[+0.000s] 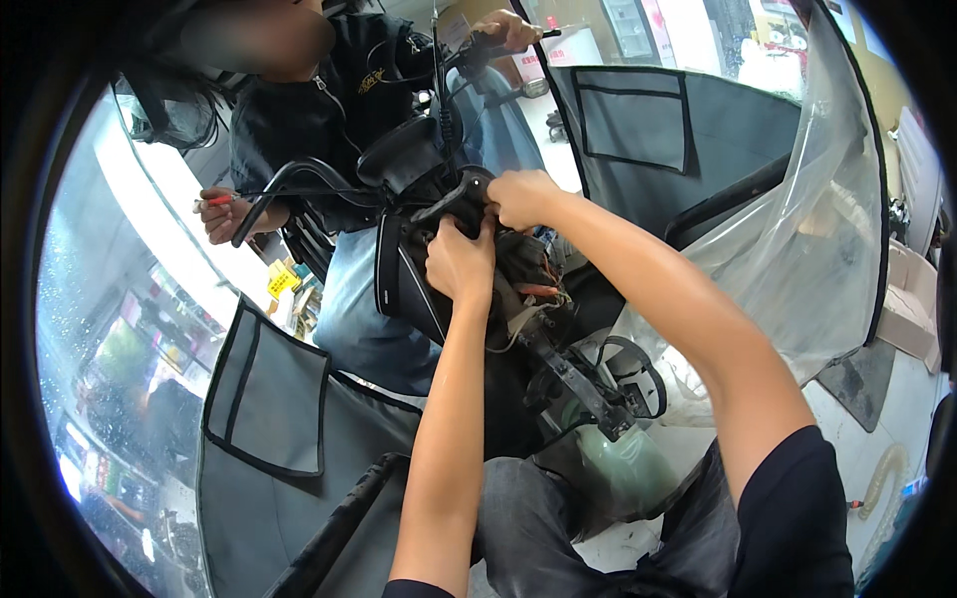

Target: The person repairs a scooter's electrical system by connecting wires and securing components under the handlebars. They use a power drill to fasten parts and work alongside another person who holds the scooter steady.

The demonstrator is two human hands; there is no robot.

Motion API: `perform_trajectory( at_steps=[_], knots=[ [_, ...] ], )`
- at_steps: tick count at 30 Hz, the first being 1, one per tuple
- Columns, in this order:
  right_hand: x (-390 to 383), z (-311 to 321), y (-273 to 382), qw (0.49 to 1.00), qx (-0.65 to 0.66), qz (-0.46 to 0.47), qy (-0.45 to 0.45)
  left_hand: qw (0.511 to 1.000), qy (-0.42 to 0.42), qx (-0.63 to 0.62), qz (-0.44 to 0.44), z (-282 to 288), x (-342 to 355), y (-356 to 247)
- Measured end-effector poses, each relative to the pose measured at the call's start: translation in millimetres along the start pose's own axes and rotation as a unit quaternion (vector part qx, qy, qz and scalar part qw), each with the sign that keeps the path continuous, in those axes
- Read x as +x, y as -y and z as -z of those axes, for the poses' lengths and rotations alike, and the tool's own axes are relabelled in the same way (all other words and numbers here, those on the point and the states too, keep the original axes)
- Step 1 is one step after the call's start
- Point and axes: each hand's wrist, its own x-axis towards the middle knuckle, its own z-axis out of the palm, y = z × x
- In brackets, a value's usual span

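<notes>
My left hand reaches up to a black curved part at the front of a vehicle's steering column, with its thumb and fingers closed on that part's lower edge. Right beside it, my right hand is closed at the part's right side; whatever its fingertips hold is hidden. Above both hands sits a round black housing. Below them, exposed wires with red and orange strands hang around a dark metal frame.
Across from me a person in a black jacket holds a red-handled tool in one hand and a handlebar grip in the other. Grey fabric panels and a clear plastic sheet flank the vehicle. A pale green container stands near my knees.
</notes>
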Motion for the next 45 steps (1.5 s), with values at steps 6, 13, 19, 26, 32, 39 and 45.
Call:
perform_trajectory(
  at_steps=[6,13,19,26,32,39,45],
  knots=[
    [-8.6,7.9,5.7,0.998,0.042,0.052,0.012,0.998,0.020,0.018,-0.057,14.2,5.4,13.2],
    [-9.5,7.7,7.4,0.998,0.000,0.050,-0.033,0.999,0.024,-0.022,-0.012,8.2,6.1,9.9],
    [-8.8,1.1,5.5,0.995,-0.045,0.033,-0.087,0.997,-0.066,-0.036,0.015,-15.5,-4.4,-0.4],
    [-12.0,-0.1,11.5,0.990,-0.086,0.024,-0.111,0.995,-0.100,0.022,0.013,-32.7,-2.1,-1.7],
    [-12.8,-7.5,9.2,0.989,-0.082,0.040,-0.119,0.994,-0.101,0.044,-0.002,-31.0,-2.3,1.2],
    [-14.8,-11.4,8.8,0.990,-0.044,0.040,-0.129,0.989,-0.131,0.066,-0.028,-39.9,-7.4,5.8],
    [-13.5,-5.9,20.1,0.989,-0.073,0.000,-0.129,0.992,-0.095,0.083,0.009,-36.9,0.1,-3.0]
  ],
)
